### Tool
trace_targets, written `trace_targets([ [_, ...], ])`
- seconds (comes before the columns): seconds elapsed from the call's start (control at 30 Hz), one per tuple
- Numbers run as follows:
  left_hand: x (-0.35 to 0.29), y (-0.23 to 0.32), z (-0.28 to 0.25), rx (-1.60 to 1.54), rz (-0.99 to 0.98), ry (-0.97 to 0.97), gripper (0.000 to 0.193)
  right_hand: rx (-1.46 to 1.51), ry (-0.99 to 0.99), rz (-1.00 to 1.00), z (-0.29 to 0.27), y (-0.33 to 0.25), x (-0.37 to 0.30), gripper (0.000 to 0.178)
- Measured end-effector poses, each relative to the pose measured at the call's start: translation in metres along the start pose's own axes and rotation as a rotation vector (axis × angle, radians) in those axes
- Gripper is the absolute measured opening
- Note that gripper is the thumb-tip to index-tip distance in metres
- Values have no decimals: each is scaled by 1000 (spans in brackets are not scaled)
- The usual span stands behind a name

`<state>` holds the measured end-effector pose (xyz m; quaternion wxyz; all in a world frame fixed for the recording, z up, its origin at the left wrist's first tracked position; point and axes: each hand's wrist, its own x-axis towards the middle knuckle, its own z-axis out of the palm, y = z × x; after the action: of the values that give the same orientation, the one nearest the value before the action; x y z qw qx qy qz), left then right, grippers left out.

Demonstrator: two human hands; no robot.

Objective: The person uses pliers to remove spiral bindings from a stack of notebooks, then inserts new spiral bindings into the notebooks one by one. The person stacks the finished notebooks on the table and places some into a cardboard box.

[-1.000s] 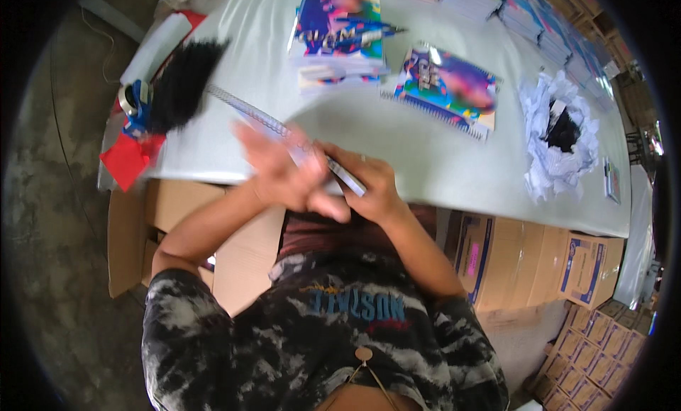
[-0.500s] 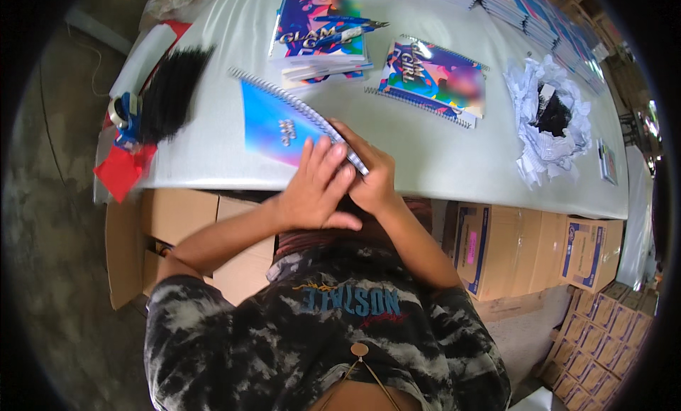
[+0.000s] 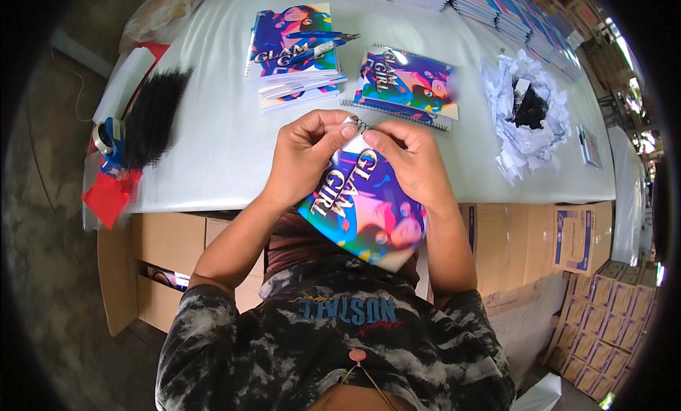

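A spiral-bound notebook (image 3: pixel 369 205) with a bright illustrated cover hangs tilted below both hands, over the table's front edge. My left hand (image 3: pixel 308 152) is closed, thumb and fingers pinching the notebook's upper corner beside the end of its dark wire coil. On the other side of that coil end, my right hand (image 3: pixel 415 159) grips the cover with its thumb on top. Beyond them lies a stack of unbound-looking notebooks (image 3: pixel 291 60), with blue-handled pliers (image 3: pixel 323 36) resting on it. To its right sit a few coil-bound notebooks (image 3: pixel 404 81), one turned against another.
Black wire coils (image 3: pixel 157 117) lie at the left, near a blue tape dispenser (image 3: pixel 110 148) and red material (image 3: pixel 106 198). At the right, crumpled white paper (image 3: pixel 496 131) holds black scraps. Notebook stacks (image 3: pixel 489 17) line the far edge. Cardboard boxes (image 3: pixel 521 241) stand below the table.
The notebook has been turned from its blue side to its illustrated cover and brought lower, toward my body. My left hand has gone from lying spread on it to pinching its coil end.
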<state>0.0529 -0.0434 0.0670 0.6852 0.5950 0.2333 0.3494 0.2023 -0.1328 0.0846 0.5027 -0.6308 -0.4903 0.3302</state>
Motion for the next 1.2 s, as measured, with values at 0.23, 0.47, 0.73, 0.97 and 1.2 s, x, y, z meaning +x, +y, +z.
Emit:
trace_targets([
  [0.23, 18, 2, -13, -124, -137, -207, 11, 287, 129, -38, 9, 12, 0, 18],
  [0.47, 32, 11, -20, 25, -74, -329, 9, -87, 302, -163, 23, -1, -9, 20],
  [0.73, 85, -3, 36, 34, 24, 81, 54, 530, 988, -468, -54, 23, 29, 43],
  [0.97, 93, -95, 32, 1259, 254, 192, 71, -936, 844, 167, -76, 153, 33, 66],
  [1.2, 89, -94, 29, 1021, 140, 72, 72, -556, 661, -34, -83, 140, 21, 76],
])
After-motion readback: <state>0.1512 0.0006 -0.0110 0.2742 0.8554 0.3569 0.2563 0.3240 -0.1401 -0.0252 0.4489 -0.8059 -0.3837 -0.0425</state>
